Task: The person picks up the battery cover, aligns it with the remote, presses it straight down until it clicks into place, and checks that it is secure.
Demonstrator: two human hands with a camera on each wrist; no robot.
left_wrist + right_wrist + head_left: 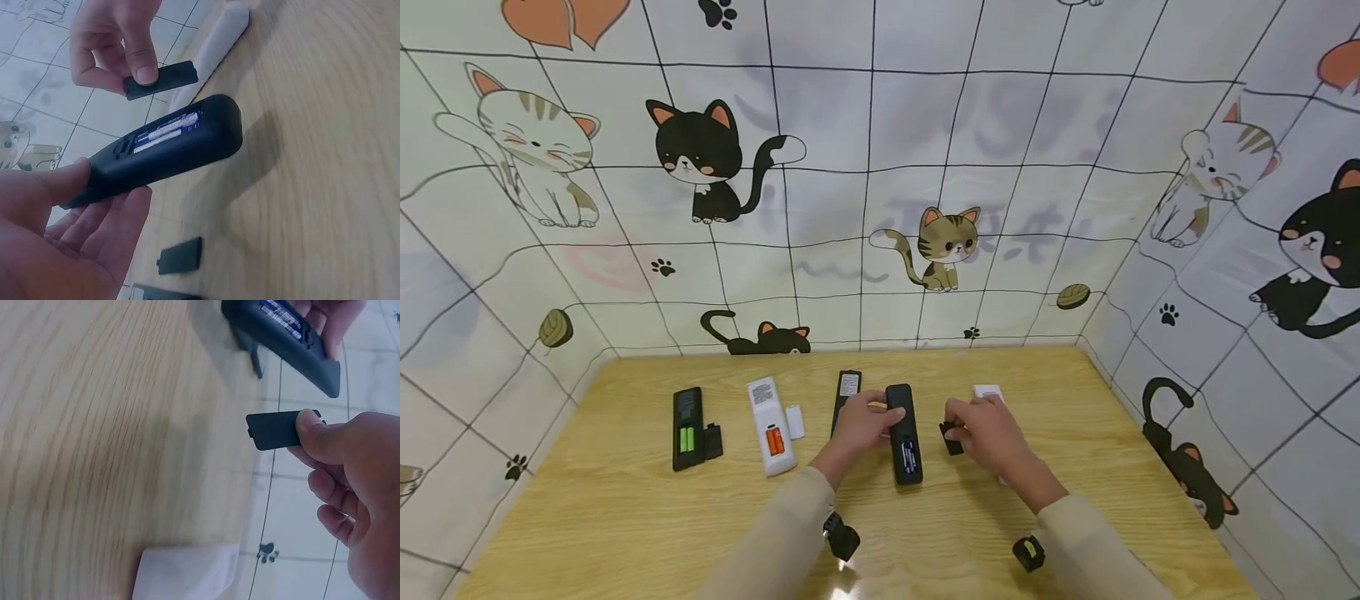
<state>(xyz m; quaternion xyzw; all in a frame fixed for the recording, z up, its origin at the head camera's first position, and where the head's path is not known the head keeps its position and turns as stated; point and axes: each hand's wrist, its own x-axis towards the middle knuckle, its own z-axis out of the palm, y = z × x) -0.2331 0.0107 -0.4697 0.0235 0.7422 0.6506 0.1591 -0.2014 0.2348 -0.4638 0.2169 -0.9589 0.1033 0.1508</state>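
My left hand grips a black remote control at its far end, thumb along one edge and fingers beneath. The remote's back faces up, its battery bay uncovered with blue-and-white batteries inside. In the left wrist view it is raised off the table, casting a shadow. To its right, my right hand pinches a small black battery cover between thumb and fingers. The cover is held apart from the remote. Behind my right hand lies a white remote, mostly hidden in the head view.
Leftmost on the wooden table lies a black remote with green batteries, its cover beside it. A white remote with orange batteries has a white cover alongside. Another black remote sits partly behind my left hand.
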